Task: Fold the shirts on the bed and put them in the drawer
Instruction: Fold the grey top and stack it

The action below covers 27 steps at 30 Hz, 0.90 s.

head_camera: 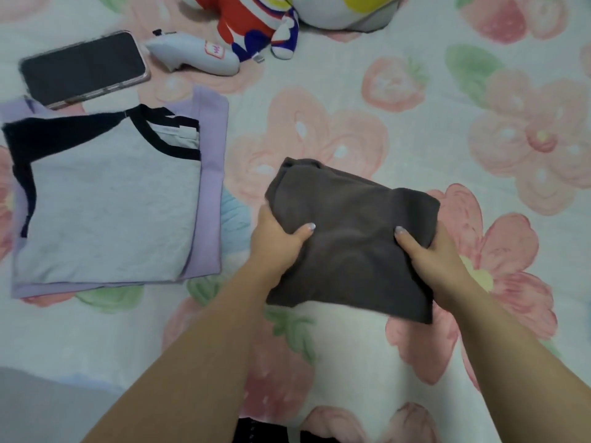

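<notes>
- Right now I have the folded brown shirt (348, 241) clamped from both sides: my left hand (275, 241) pinches its left edge, thumb on top and fingers tucked underneath, and my right hand (438, 254) does the same on the right edge.
- Gripping both edges keeps the layers from sliding apart, so the fold should hold its shape while it moves.
- The shirt sits over the floral bed sheet (479, 107), tilted; I cannot tell whether its underside touches the sheet or is lifted clear.
- To my left lies the stack: a grey shirt with black sleeves (105, 215) squared on top of a lilac shirt (211, 174), whose edges show around it.
- I judge the brown shirt belongs on that stack next, so everything travels to the drawer as one pile; no drawer is in view.
- A phone (83, 68), a white handheld device (195, 55) and plush toys (262, 24) lie beyond the stack, well apart from my hands.
</notes>
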{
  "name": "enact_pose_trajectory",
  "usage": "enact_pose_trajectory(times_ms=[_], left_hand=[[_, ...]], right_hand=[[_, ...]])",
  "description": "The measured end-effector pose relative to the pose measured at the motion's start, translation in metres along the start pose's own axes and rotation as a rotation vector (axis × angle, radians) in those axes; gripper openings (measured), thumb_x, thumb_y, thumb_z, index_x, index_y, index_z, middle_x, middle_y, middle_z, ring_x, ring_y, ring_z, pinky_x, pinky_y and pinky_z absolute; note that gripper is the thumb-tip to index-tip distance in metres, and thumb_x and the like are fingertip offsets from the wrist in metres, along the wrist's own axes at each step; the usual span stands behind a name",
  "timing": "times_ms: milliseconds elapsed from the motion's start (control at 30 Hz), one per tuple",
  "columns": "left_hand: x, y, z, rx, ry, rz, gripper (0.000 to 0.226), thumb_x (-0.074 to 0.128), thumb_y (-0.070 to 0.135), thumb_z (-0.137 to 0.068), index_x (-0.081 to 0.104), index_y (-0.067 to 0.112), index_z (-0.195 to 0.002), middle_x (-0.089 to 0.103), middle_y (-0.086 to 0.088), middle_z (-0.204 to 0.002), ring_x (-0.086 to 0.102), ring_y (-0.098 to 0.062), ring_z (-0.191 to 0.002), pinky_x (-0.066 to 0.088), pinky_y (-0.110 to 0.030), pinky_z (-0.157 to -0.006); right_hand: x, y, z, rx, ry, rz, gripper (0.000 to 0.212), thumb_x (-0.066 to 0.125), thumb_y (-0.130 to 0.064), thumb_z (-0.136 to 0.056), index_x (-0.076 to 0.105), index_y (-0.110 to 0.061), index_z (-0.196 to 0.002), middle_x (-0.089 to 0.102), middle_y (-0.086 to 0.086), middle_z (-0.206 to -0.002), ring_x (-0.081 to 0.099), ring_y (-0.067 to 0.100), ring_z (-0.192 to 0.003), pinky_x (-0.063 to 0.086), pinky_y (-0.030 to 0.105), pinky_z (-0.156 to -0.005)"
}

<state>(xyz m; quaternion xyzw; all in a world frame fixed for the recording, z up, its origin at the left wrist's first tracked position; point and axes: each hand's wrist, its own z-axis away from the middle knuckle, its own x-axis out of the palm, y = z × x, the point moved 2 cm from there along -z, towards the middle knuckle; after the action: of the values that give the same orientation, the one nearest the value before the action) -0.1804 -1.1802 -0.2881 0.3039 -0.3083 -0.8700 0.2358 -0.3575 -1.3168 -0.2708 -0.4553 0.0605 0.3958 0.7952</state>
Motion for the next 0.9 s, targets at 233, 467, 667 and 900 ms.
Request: enact_pose_trajectory(times_ms=[233,467,667,900], left_hand=[[-0.132,0.013,0.02,0.341,0.223,0.237,0.029,0.064,0.022,-0.085,0.049,0.043,-0.097,0.058,0.022,-0.101,0.058,0.013,-0.084,0.048,-0.006,-0.067],[-0.272,-0.013,-0.012,0.189,0.525,-0.102,0.062,0.06,0.031,-0.087,0.024,0.033,-0.138,0.049,-0.004,-0.13,0.053,-0.023,-0.114,0.04,-0.033,-0.093],[-0.228,-0.041,-0.02,0.337,0.632,-0.752,0.058,0.04,0.047,-0.09,0.029,0.028,-0.144,0.022,-0.019,-0.151,0.018,-0.041,-0.139,0.018,-0.055,-0.107],[-0.185,-0.084,-0.056,0.29,0.43,-0.872,0.068,0.018,0.072,-0.079,-0.016,0.05,-0.134,-0.013,-0.001,-0.157,-0.013,-0.033,-0.142,-0.006,-0.059,-0.109]], right_hand=[[0.047,-0.093,0.05,-0.392,-0.086,-0.142,0.025,0.057,-0.026,-0.088,0.05,-0.05,-0.088,0.061,-0.031,-0.082,0.058,-0.009,-0.074,0.044,0.021,-0.063],[0.184,-0.162,0.056,-0.393,-0.214,-0.019,0.035,0.054,-0.034,-0.089,0.037,-0.036,-0.119,0.059,-0.008,-0.102,0.058,0.018,-0.098,0.045,0.03,-0.076],[0.234,-0.144,0.066,-0.701,0.119,0.45,0.06,0.054,-0.034,-0.087,0.033,-0.014,-0.14,0.037,0.018,-0.14,0.038,0.035,-0.127,0.035,0.042,-0.1],[0.27,-0.1,0.031,-0.934,-0.192,0.868,0.056,0.03,-0.055,-0.093,0.009,-0.045,-0.143,0.0,-0.003,-0.158,0.0,0.025,-0.145,-0.002,0.043,-0.115]])
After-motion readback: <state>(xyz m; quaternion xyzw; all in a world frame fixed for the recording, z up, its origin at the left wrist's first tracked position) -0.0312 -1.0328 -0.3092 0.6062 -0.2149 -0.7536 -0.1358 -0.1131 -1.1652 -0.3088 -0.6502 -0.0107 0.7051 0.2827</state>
